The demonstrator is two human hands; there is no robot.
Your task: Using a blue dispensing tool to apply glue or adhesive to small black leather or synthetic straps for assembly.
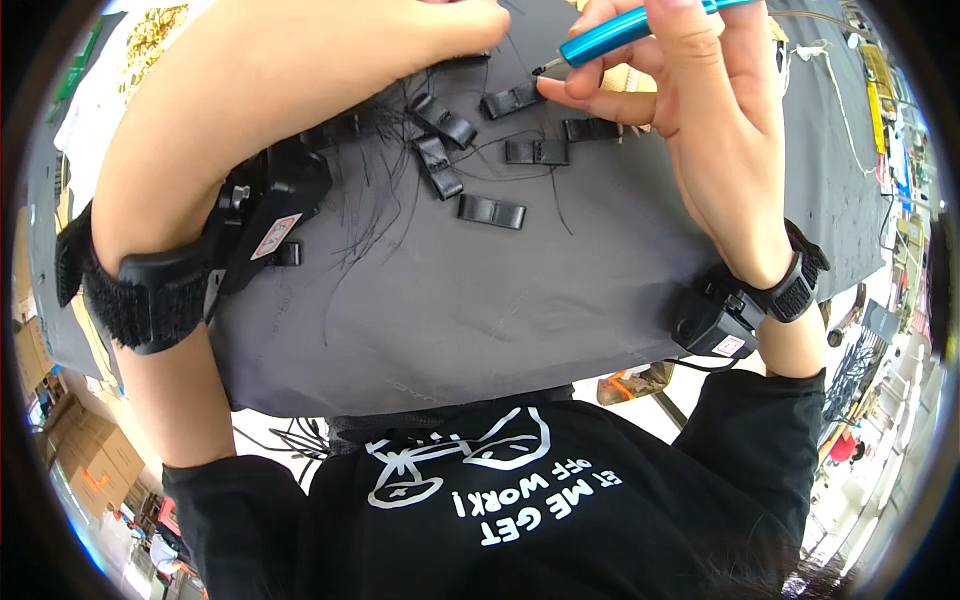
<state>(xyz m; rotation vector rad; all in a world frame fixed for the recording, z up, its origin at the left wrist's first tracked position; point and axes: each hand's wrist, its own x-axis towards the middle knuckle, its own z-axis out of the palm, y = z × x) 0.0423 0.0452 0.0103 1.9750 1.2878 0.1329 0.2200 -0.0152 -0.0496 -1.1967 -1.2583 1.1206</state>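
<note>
My right hand (pixel 700 90) grips a blue pen-shaped tool (pixel 610 38) whose thin, dark tip points left and down over the table. Just below that tip lies a small black strap loop (pixel 512 100), close to my fingertips. At the top edge my left hand (pixel 470 28) is curled, its fingers partly out of the picture. Against its underside shows a black piece (pixel 468 59); whether the fingers hold it is hidden. Several more black loops lie nearby, such as a tilted one (pixel 443 121) and the nearest one (pixel 491 212). Loose black threads (pixel 375 215) trail among them.
A dark grey sheet (pixel 450 320) covers the table, its near edge against my black shirt. Black devices are strapped to my left (pixel 270 205) and right (pixel 718 315) wrists. Gold-coloured material (pixel 150 40) lies far left, a pale cord (pixel 840 95) far right.
</note>
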